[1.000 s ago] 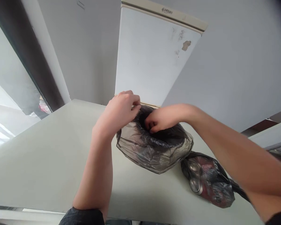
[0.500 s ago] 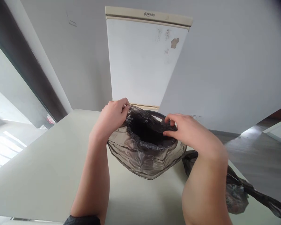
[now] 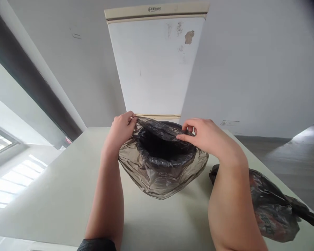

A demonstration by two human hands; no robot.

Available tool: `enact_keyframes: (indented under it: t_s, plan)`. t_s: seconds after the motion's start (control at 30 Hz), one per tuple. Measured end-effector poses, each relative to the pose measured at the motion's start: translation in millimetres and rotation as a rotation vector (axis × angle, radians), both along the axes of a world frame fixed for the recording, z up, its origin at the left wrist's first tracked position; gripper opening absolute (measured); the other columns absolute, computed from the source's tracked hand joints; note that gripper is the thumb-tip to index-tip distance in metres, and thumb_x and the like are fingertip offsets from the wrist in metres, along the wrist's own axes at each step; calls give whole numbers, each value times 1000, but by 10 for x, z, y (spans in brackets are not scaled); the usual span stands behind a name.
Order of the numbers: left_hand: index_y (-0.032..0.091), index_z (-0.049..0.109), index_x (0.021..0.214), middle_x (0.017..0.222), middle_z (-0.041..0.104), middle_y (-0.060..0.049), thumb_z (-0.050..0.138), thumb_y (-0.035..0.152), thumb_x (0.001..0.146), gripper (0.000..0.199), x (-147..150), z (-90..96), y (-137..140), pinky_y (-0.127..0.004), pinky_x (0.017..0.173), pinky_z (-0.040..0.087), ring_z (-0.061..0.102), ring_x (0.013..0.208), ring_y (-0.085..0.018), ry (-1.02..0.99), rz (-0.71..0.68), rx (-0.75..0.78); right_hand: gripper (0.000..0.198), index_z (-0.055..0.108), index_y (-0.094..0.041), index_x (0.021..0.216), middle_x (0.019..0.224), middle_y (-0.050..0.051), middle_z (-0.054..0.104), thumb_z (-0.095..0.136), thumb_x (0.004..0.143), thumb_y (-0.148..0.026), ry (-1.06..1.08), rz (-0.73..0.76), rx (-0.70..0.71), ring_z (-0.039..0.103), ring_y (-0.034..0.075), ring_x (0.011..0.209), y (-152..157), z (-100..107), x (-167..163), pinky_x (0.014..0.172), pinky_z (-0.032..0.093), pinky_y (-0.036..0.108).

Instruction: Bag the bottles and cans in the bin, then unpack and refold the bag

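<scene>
A thin black garbage bag (image 3: 162, 181) lines a dark trash can (image 3: 171, 124), its edge folded down over the front and sides of the rim. At the far left of the opening, my left hand (image 3: 121, 129) pinches the bag's edge. My right hand (image 3: 202, 134) grips the same edge at the back right, thumb toward the opening. Between the two hands the plastic is stretched across the back of the rim. The can's inside is dark, and most of its body is hidden by the bag.
The can stands on a pale table (image 3: 68, 181). A filled, knotted black plastic bag (image 3: 273, 205) lies at the right, partly behind my right forearm. Beyond the table stands a white refrigerator (image 3: 157, 66) against a grey wall (image 3: 251, 62). Dark floor (image 3: 282, 157) shows at the right.
My right hand has taken hold of the bag's back edge and raised it, so the plastic is now drawn taut between both hands. The view has shifted slightly.
</scene>
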State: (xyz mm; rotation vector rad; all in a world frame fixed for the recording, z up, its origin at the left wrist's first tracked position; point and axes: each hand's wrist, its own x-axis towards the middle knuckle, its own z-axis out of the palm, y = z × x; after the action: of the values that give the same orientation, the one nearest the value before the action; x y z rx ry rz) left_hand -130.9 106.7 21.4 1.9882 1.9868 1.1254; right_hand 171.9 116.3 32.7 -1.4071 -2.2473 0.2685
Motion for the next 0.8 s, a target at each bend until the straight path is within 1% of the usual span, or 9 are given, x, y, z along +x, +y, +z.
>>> enact_keyframes:
  t_s: [0.1,0.2,0.33,0.4,0.47,0.57,0.7,0.8]
  plan:
    - [24,66,84,76,73,-1,51,30,97,21,-16,-18,38,-31,74,42,62,75,-20,1,7,4,27,74,-24,82,82,2,70,70,93,-48,39,4,-26,53,15,62,-18,20,21,61,38,31]
    - [24,67,85,76,74,0,52,30,96,20,-22,-29,62,-31,73,42,62,73,-19,-9,0,-12,31,73,-24,81,74,1,67,66,97,-49,157,-56,-1,50,15,59,-32,66,18,62,37,31]
    - [23,67,84,77,75,-1,52,31,95,20,-29,-56,99,-30,74,43,62,74,-20,-12,3,-29,29,71,-22,79,76,3,69,66,96,-45,288,-125,93,55,17,67,63,49,-24,68,40,30]
    - [23,68,85,78,75,-1,52,31,95,20,-31,-73,122,-30,75,43,62,76,-20,-2,8,-40,28,71,-21,80,76,4,70,66,96,-44,340,-167,111,58,18,71,156,-1,-44,70,41,31]
    - [23,68,86,81,75,-2,52,33,96,21,-30,-89,143,-31,76,43,62,78,-20,7,13,-53,27,72,-21,83,77,5,72,65,95,-44,382,-200,101,61,19,73,247,-55,-57,71,42,31]
    - [22,68,87,82,74,-2,52,34,97,22,-25,-105,160,-31,77,43,62,81,-21,22,7,-77,29,73,-21,86,76,6,73,64,95,-47,386,-218,65,60,20,70,332,-111,-70,71,43,32]
    - [22,69,89,80,71,-2,51,34,98,23,-23,-107,162,-33,78,43,61,81,-21,43,7,-98,33,73,-21,87,72,7,72,63,96,-52,370,-240,66,58,20,67,363,-139,-86,69,42,32]
    - [22,71,90,88,73,-5,51,34,98,24,-26,-115,167,-34,79,44,63,85,-23,75,9,-125,29,74,-21,87,75,8,74,63,96,-46,343,-266,49,60,22,70,398,-175,-104,70,43,33]
